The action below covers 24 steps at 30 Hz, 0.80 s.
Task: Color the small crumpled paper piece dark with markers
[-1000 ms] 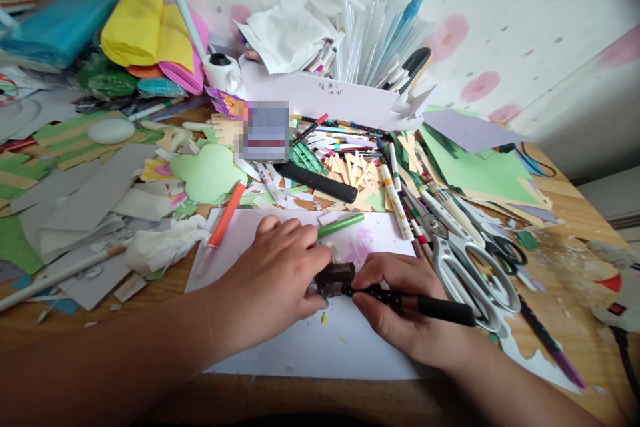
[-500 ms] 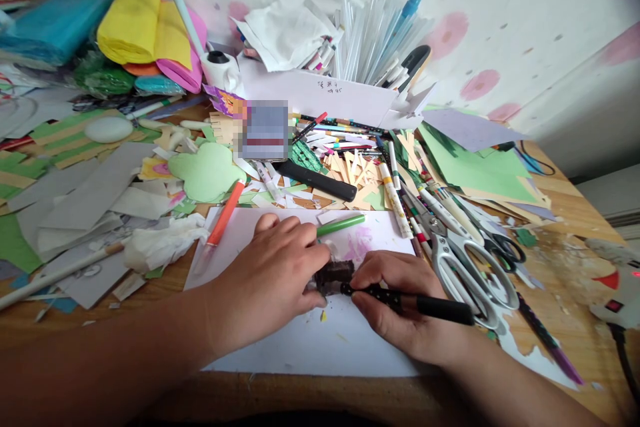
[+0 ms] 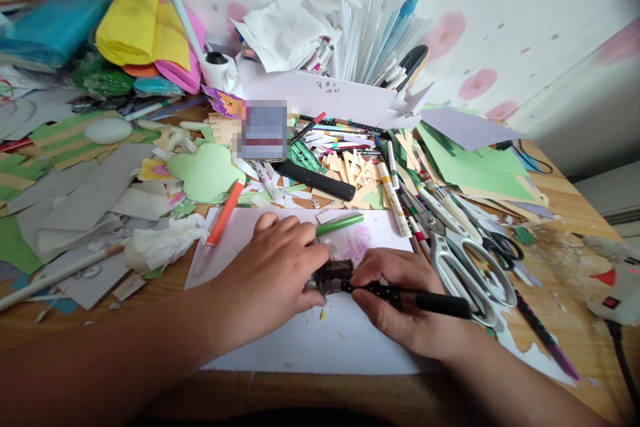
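My left hand (image 3: pixel 273 277) lies curled on a white sheet of paper (image 3: pixel 320 340), its fingertips pinning a small dark brown piece (image 3: pixel 334 273) against the sheet. My right hand (image 3: pixel 400 307) grips a black pen (image 3: pixel 425 300) with white dots, and the pen's tip touches the brown piece. A pink smudge marks the paper just above the piece. A green marker (image 3: pixel 340 224) lies behind my left fingers, and an orange marker (image 3: pixel 225 217) rests at the sheet's upper left corner.
White-handled scissors (image 3: pixel 463 260) lie right of my right hand among loose markers. A black-handled tool (image 3: pixel 315 180), paper scraps and green sheets (image 3: pixel 475 170) crowd the wooden table. A white box (image 3: pixel 325 97) of pens stands behind. A glue gun (image 3: pixel 615 280) sits at far right.
Both hands have stayed on the brown piece, with only a slight shift of the pen and of the view.
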Each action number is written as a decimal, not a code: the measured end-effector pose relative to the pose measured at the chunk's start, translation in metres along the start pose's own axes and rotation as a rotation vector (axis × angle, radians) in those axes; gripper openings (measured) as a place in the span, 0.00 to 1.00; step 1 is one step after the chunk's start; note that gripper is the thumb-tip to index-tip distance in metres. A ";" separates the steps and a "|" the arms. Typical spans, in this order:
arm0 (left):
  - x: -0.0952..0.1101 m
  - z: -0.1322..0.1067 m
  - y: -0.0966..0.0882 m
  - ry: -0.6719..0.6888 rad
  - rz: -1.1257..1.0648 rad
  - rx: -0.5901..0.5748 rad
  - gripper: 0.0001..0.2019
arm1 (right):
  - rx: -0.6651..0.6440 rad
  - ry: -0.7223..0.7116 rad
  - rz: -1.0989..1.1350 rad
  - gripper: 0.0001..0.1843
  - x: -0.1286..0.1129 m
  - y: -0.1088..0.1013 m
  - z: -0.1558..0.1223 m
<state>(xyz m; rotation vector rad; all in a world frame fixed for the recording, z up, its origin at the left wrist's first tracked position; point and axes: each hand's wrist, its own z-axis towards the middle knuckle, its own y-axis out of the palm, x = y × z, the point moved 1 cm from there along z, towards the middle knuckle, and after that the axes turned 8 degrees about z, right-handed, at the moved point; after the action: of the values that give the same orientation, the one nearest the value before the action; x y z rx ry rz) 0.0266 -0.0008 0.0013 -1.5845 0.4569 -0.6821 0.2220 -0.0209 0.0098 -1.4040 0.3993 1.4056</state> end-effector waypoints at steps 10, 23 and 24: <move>0.001 -0.001 -0.001 -0.006 0.007 -0.006 0.14 | -0.003 -0.013 0.003 0.05 0.002 -0.004 -0.002; 0.000 0.001 -0.001 -0.005 0.006 -0.020 0.14 | 0.037 -0.015 -0.049 0.07 0.005 -0.011 -0.005; 0.000 0.001 -0.001 -0.005 0.004 -0.021 0.14 | 0.047 -0.012 -0.048 0.07 0.006 -0.012 -0.005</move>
<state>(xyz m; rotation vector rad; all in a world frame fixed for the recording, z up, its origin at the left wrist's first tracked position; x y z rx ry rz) 0.0274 -0.0001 0.0025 -1.6047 0.4653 -0.6722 0.2357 -0.0179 0.0088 -1.3581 0.3865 1.3571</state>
